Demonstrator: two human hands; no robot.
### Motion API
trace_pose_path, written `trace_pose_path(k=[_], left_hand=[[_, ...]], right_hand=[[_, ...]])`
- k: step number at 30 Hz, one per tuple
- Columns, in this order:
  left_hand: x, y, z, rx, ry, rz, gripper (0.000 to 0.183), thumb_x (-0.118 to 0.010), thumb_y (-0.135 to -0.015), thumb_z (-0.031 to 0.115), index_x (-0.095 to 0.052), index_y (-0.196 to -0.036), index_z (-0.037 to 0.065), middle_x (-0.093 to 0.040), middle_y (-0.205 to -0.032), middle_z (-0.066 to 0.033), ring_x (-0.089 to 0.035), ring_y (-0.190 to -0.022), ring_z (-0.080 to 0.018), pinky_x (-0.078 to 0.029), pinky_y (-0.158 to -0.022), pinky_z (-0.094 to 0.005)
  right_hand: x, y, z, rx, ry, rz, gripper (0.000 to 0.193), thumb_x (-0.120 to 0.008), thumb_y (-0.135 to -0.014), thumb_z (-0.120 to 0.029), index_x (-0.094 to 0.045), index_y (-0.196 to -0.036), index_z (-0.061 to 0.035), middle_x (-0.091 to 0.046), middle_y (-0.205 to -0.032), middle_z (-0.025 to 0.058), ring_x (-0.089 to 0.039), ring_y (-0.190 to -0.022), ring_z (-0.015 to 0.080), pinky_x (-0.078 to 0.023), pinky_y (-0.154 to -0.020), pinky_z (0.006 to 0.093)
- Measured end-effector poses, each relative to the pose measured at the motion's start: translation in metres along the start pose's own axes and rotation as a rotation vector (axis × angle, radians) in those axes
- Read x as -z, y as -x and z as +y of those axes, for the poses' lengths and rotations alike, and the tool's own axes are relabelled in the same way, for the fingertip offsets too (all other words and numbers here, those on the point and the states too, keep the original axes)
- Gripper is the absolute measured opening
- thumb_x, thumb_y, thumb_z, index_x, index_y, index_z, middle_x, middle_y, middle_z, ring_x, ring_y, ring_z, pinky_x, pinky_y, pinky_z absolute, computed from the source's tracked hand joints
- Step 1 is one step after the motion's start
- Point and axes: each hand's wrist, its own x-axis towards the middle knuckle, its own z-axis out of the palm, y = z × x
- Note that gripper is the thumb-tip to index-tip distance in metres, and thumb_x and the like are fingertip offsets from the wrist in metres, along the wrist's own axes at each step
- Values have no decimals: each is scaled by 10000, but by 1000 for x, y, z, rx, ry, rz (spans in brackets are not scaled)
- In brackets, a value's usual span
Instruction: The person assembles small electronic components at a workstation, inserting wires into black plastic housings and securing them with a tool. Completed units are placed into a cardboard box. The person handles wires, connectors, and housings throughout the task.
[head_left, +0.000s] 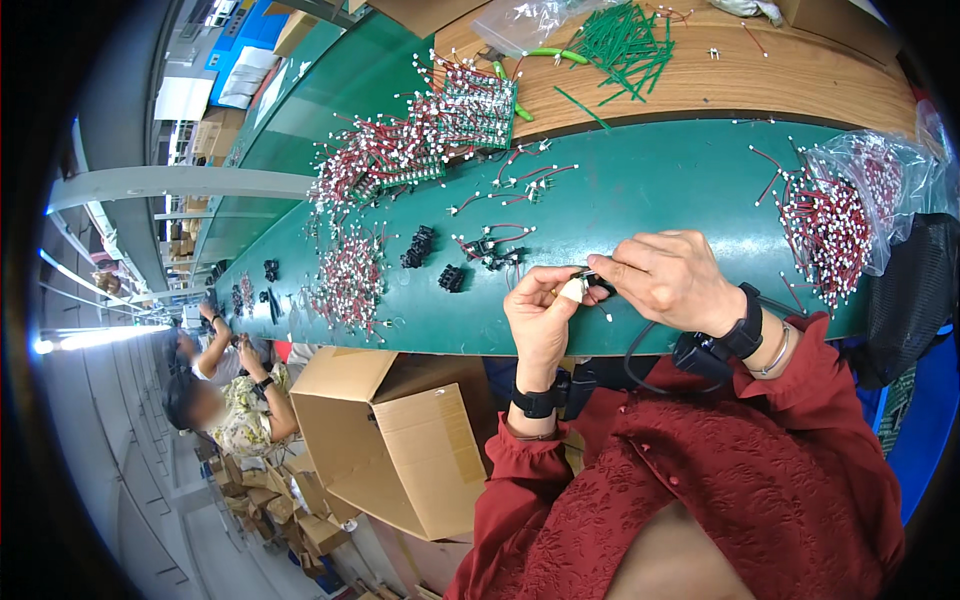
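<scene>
Both hands meet above the near edge of the green work surface. My left hand (pixel 540 312) pinches a small black part (pixel 592 284), with something white at the thumb tip, perhaps a cover. From the right, my right hand (pixel 662 278) grips the same part between thumb and forefinger; the fingers hide most of it. A thin dark wire end hangs below. Just beyond the left hand lie black plastic pieces (pixel 495 252) with short red leads. Farther left sit two clusters of black blocks (pixel 418 247). Red wires with white connectors (pixel 350 275) form a pile beyond them.
Green circuit boards (pixel 478 112) with wired connectors are heaped at the back. Green strips (pixel 625 50) lie on a wooden board. At right, a clear bag (pixel 880 190) spills red wires. An open cardboard box (pixel 430 450) stands below the left edge; two people work farther left.
</scene>
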Motion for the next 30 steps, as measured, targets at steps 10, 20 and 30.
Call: trace_pose_path(k=[10, 20, 30], left_hand=[[5, 6, 0, 58, -139, 1, 183, -562, -820, -84, -599, -999, -71, -654, -907, -128, -654, -747, -170, -567, -708, -310], [-2, 11, 0, -33, -249, -2, 242, -520, -778, -130, -591, -1000, -67, -668, -920, -132, -669, -807, -172, -539, -722, -252], [1, 7, -1, -18, -175, -47, 241, -545, -816, -96, -596, -1049, -65, -675, -902, -127, -661, -812, -152, -527, -740, -244]], right_hand=[[5, -2, 2, 136, 66, -36, 271, -663, -677, -163, -670, -921, -45, -572, -722, -5, -578, -625, 134, -476, -508, 275], [-2, 5, 1, -100, -174, -127, 172, -654, -751, -159, -695, -899, -82, -625, -727, 23, -626, -612, 194, -480, -510, 320], [7, -4, 1, -597, -700, -273, 174, -606, -783, -127, -721, -892, -55, -688, -794, 114, -659, -703, 279, -511, -639, 358]])
